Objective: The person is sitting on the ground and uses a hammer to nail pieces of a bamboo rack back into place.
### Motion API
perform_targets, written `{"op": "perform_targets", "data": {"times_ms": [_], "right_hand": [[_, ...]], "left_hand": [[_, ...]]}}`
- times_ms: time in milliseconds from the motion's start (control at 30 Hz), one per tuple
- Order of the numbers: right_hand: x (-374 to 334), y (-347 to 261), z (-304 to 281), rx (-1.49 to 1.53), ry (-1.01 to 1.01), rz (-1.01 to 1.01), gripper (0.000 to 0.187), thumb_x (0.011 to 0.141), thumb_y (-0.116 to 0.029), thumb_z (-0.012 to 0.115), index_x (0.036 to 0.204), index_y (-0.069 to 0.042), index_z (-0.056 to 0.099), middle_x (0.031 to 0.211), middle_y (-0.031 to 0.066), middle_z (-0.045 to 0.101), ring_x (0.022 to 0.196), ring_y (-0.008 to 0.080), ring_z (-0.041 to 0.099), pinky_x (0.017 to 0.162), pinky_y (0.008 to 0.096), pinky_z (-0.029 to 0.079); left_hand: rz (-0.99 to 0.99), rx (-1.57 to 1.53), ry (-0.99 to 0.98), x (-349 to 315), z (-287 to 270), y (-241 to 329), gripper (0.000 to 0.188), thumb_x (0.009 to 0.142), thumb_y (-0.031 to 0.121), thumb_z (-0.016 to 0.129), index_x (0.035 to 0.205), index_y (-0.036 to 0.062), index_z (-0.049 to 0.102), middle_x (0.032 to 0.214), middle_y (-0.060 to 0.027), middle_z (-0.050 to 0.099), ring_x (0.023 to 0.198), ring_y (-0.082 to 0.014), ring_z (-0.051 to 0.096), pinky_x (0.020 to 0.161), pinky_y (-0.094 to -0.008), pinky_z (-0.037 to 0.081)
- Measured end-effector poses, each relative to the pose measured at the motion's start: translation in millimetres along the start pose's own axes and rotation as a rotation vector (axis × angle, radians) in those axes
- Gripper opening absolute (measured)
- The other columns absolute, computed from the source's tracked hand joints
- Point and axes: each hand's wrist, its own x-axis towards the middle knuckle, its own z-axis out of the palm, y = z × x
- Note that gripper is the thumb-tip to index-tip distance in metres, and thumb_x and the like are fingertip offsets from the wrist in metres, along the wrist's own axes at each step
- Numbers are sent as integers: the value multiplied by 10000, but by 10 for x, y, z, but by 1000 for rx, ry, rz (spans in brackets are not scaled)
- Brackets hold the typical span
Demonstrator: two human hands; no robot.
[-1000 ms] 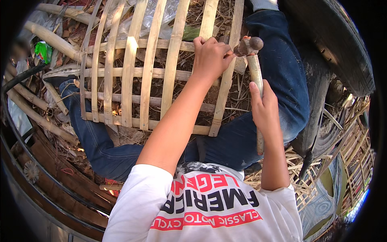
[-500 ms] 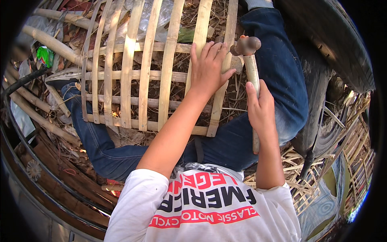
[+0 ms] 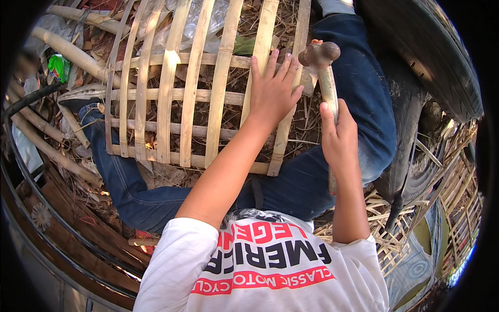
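The bamboo lattice (image 3: 219, 96) is cropped above and partly hidden by the left hand (image 3: 273, 98).

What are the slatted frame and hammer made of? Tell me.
Pale, slatted frame: apparently split bamboo, unvarnished, from the flat strips with node marks. Brown, rounded hammer head: probably metal, dull, perhaps rusted by its colour; blur leaves this open. Pale, straight hammer handle: possibly wood, from its worn, mottled surface.
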Motion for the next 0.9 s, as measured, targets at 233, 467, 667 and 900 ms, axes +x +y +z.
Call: {"op": "perform_targets", "data": {"times_ms": [233,467,667,900], "right_hand": [[61,7,-64,-106,7,-59,336,1015,-292,549,958,38,526,698,228,598,637,375,619,607,434,459],[-24,-27,-37,-87,13,-52,351,1016,-301,549,937,39,518,691,224,601,628,374,620,594,425,457],[-59,-64,6,-63,47,-81,339,1014,-283,549,954,50,531,688,221,609,637,362,633,599,422,463],[-42,-191,-57,62,20,-100,345,1009,-271,556,931,62,513,745,292,597,666,477,570,613,467,451]], "left_hand": [[7,68,-36,8,-28,11,560,937,443,562,1368,85,568,1467,-65,512,1450,-298,333,1138,-692,126],[7,104,-82,57,-6,-5,556,941,442,552,1370,88,564,1459,-79,520,1437,-296,357,1130,-701,128],[19,-9,19,0,25,4,553,940,433,561,1363,79,561,1426,-78,551,1415,-295,389,1124,-707,130],[10,63,44,-8,50,-4,553,927,441,571,1361,98,554,1410,-48,564,1372,-248,438,1088,-747,155]]}}
